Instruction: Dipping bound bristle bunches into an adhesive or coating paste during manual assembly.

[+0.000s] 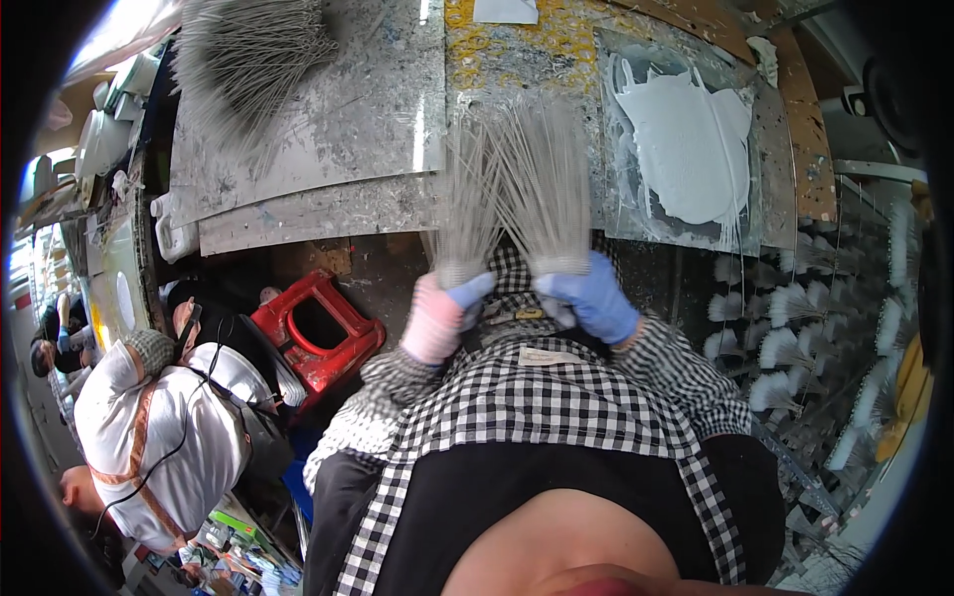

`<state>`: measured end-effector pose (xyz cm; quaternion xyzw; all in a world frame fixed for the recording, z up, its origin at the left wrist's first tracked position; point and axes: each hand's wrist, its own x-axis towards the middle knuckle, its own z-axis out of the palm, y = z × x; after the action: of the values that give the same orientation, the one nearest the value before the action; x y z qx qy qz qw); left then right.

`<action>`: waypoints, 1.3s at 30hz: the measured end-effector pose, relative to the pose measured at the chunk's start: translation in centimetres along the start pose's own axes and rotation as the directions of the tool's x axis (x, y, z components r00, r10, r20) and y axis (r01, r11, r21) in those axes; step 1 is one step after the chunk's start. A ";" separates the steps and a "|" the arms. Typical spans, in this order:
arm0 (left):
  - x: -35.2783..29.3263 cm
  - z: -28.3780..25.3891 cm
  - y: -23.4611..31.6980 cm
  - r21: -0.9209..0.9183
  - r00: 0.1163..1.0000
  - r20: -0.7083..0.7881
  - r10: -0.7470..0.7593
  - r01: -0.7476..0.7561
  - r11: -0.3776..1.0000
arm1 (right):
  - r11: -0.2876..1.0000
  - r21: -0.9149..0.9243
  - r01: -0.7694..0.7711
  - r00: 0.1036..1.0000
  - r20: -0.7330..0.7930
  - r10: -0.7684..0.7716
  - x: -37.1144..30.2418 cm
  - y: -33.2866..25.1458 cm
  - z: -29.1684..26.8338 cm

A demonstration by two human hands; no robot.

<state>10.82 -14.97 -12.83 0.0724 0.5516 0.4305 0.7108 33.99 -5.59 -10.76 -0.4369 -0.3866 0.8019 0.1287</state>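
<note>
My left hand, in a pink-and-white glove with a blue thumb, is closed around the lower ends of a bundle of thin, pale grey wire-like stems. Closed the same way, my right hand in a blue glove grips a second bundle of such stems. Both bundles point away from me over the table's front edge, and their stems cross in the middle. A larger heap of similar stems lies at the far left of the table. Thick white paste is spread over a glass sheet on the right.
A stained grey board covers the table's left part. Left of my lap stands a red stool, with a person in white beyond it. At my right, many white tufted bundles hang in rows. A white jug stands beside the table.
</note>
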 end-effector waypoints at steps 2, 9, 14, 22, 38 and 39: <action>-1.6 -3.1 2.7 0.360 0.946 -0.077 0.316 -0.269 0.893 | 0.961 -0.148 0.232 0.972 0.000 -0.235 -1.9 -1.3 -2.5; -4.7 -10.5 9.5 0.669 0.621 -0.184 0.762 -0.488 0.560 | 0.601 -0.665 0.444 0.700 -0.162 -0.696 -5.2 -3.7 -7.4; -2.4 -2.6 5.4 0.369 0.697 -0.167 0.697 -0.611 0.700 | 0.707 -0.428 0.563 0.719 -0.166 -0.674 -2.1 -2.6 -1.0; 4.6 0.1 -6.3 0.125 0.905 0.264 0.333 -0.374 0.919 | 0.998 -0.056 -0.029 0.998 -0.059 0.026 4.6 3.3 2.2; 4.6 2.8 -7.4 0.495 0.939 0.209 0.274 -0.343 0.798 | 0.992 0.048 -0.114 0.993 -0.022 0.115 3.5 4.9 1.5; 5.7 2.6 -7.8 0.534 0.927 0.238 0.291 -0.375 0.758 | 0.985 0.085 -0.153 0.988 -0.011 0.154 3.9 5.2 1.4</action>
<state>17.32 -14.89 -20.46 0.4087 0.5816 0.3591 0.6048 31.28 -7.66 -16.41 -0.4666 -0.3165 0.8212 0.0882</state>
